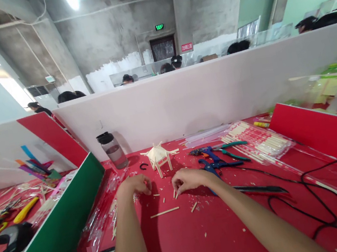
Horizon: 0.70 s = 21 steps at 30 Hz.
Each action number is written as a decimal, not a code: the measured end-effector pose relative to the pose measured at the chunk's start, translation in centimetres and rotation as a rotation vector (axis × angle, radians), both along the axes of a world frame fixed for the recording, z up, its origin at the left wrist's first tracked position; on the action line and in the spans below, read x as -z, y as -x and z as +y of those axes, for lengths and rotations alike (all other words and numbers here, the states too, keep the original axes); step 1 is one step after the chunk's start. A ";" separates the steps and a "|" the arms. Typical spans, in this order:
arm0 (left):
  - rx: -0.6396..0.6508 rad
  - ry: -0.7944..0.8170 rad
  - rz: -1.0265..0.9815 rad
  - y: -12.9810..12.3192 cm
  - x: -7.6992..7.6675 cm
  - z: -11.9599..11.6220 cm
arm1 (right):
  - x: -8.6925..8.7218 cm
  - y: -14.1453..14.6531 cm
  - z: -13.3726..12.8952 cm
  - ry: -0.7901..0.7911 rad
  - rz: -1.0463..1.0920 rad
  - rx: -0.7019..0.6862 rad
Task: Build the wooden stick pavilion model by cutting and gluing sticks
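Note:
My right hand pinches a short wooden stick piece against the red tabletop. My left hand is just left of it, fingers loosely bent and apart, with nothing visible in them. Between and in front of the hands lie short cut pieces, a longer stick and another short stick. Behind the hands stands a small pavilion model made of pale sticks, with a peaked roof on posts.
Blue-handled pliers and green-handled pliers lie right of the model, near bundled sticks. A water bottle stands at back left. A green divider and red divider flank the space. A black cable loops at right.

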<state>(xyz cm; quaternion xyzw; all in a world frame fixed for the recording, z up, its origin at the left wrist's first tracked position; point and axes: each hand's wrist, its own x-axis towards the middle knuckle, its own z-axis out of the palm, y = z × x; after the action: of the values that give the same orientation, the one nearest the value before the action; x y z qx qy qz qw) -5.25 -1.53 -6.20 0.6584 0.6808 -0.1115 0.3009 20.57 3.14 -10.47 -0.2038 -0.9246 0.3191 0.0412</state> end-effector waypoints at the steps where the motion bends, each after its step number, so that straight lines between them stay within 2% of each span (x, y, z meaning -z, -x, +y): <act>1: 0.029 -0.009 -0.010 -0.1 0.0 0.0 | 0.0 0.0 0.0 -0.011 -0.005 0.001; 4: 0.086 -0.035 -0.003 -0.6 0.1 0.0 | 0.0 -0.1 0.1 -0.022 -0.010 -0.010; 13: 0.122 -0.063 0.003 -0.6 1.5 0.6 | -0.2 -0.5 0.3 -0.006 0.022 0.016; 16: 0.116 -0.054 0.023 -0.6 1.4 0.6 | -0.5 -0.6 0.3 0.005 0.038 0.042; 21: 0.089 -0.065 0.057 -0.7 0.3 0.2 | -0.5 -0.6 0.4 -0.005 0.071 0.045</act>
<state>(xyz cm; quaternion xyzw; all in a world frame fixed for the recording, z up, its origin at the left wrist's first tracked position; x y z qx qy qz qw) -4.52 -1.29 -6.49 0.6939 0.6625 -0.1213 0.2546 21.16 3.51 -9.97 -0.2128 -0.9185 0.3230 0.0818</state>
